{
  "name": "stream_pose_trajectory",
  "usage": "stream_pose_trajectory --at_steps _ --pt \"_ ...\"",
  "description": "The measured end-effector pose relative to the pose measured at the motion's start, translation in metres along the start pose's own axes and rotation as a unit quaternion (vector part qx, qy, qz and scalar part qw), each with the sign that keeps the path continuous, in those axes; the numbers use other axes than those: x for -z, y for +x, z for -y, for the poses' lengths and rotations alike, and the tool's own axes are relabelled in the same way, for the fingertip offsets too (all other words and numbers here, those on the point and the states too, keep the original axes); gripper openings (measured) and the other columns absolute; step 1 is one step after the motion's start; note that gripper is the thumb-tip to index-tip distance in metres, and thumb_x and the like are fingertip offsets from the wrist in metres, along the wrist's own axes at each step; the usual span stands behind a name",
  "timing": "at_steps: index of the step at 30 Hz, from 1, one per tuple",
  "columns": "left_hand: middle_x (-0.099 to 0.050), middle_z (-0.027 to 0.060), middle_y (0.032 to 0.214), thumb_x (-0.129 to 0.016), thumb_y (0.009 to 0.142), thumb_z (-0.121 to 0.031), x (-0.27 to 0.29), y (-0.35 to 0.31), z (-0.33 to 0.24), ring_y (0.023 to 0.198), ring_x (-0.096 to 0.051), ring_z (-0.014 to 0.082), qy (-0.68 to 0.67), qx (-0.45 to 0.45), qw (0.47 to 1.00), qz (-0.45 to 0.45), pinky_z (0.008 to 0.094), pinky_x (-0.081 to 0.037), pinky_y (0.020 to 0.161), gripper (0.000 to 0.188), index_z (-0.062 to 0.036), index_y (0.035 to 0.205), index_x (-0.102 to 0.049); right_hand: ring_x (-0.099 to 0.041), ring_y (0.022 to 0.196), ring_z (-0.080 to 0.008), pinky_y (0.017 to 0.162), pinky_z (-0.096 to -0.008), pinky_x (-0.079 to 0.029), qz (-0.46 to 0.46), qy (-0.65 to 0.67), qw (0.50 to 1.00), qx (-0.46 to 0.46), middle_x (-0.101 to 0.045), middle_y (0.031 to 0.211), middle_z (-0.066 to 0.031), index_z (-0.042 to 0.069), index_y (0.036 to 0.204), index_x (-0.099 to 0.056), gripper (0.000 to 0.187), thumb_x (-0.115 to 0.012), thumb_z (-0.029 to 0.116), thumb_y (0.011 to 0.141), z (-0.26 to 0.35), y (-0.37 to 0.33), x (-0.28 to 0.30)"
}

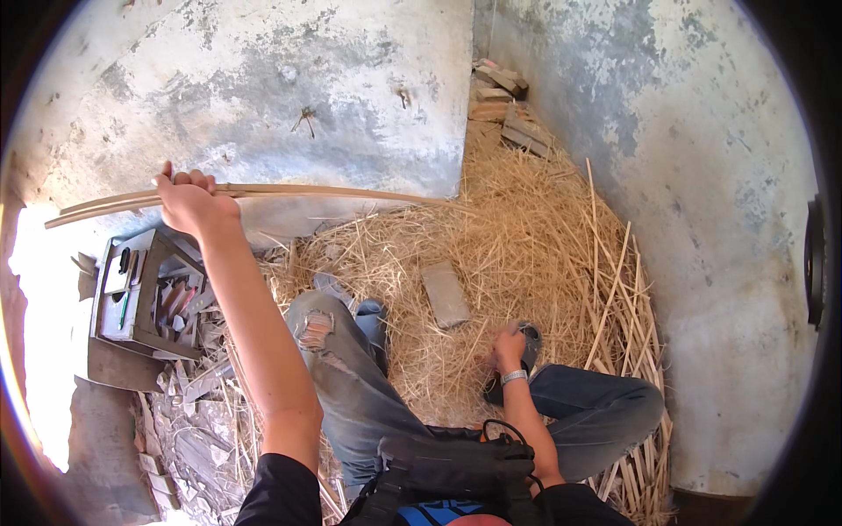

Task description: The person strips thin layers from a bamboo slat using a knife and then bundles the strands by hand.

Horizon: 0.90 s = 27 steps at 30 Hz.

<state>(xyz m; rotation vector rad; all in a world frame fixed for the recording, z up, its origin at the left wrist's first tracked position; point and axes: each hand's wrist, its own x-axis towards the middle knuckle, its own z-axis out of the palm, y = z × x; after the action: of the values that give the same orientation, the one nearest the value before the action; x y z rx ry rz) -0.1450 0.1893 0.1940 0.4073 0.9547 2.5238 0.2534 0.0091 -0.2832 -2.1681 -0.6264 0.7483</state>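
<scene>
My left hand is raised at the left, closed round a few long, thin bamboo strips. They bend gently, with short ends past the fist to the left and long ends running right above the straw. Low on the right, my right hand is closed beside the dark shoe on my foot. Its fingers are curled, and what they hold, if anything, is too small to make out. A grey brick lies on the straw between my legs.
Straw-like shavings cover the floor. Loose strips lean along the right wall. A small wooden cabinet with odds and ends stands at the left. Bricks are piled in the far corner.
</scene>
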Motion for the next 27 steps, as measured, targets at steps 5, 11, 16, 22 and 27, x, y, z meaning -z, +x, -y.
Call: stream_pose_trajectory --at_steps 5,11,16,22,27 --pt "-0.028 -0.0036 0.069 -0.044 0.110 -0.024 0.027 -0.007 0.056 0.058 -0.027 0.0108 -0.020 0.085 0.996 -0.008 0.0316 -0.028 0.054 0.024 -0.0038 0.112 -0.056 -0.055 0.049 -0.0182 0.046 -0.0359 -0.044 -0.088 0.207 0.974 -0.030 -0.059 0.066 -0.0075 0.002 0.082 -0.060 0.054 -0.047 0.046 0.109 0.018 0.027 0.033" --pt "-0.029 -0.0035 0.071 -0.043 0.111 -0.027 0.035 -0.031 0.107 0.060 -0.027 0.0116 -0.032 0.219 0.975 -0.005 0.0306 -0.028 0.053 0.024 -0.0073 0.111 -0.056 -0.057 0.054 -0.0150 0.048 -0.0316 -0.047 -0.159 0.277 0.947 0.008 -0.060 0.073 -0.0049 0.001 0.091 -0.059 0.023 -0.066 0.023 0.097 0.063 0.029 0.140" --pt "-0.030 -0.0031 0.071 -0.043 0.111 -0.027 0.062 0.008 0.107 0.059 -0.028 0.0115 -0.059 0.210 0.976 0.002 0.0300 -0.029 0.053 0.023 -0.0080 0.110 -0.056 -0.053 0.054 -0.0084 0.046 -0.0256 -0.043 -0.108 0.333 0.937 0.021 -0.058 0.073 -0.0003 0.007 0.090 -0.061 0.021 -0.066 0.025 0.099 0.092 -0.021 0.264" --pt "-0.032 -0.0026 0.069 -0.044 0.110 -0.027 0.061 0.008 0.109 0.058 -0.029 0.0112 -0.078 0.221 0.972 0.014 0.0295 -0.031 0.053 0.021 -0.0105 0.104 -0.054 -0.053 0.056 -0.0089 0.046 -0.0249 -0.042 -0.180 0.121 0.974 0.059 -0.062 0.083 -0.0042 0.000 0.104 -0.062 0.030 -0.069 0.028 0.098 0.100 -0.070 0.406" --pt "-0.033 -0.0028 0.070 -0.044 0.111 -0.027 0.055 0.000 0.112 0.059 -0.030 0.0111 -0.090 0.233 0.968 0.024 0.0295 -0.032 0.054 0.021 -0.0093 0.107 -0.055 -0.065 0.062 -0.0239 0.057 -0.0362 -0.053 -0.245 -0.093 0.965 0.012 -0.070 0.090 -0.0147 -0.008 0.114 -0.064 0.043 -0.073 0.028 0.094 0.019 -0.056 0.474"
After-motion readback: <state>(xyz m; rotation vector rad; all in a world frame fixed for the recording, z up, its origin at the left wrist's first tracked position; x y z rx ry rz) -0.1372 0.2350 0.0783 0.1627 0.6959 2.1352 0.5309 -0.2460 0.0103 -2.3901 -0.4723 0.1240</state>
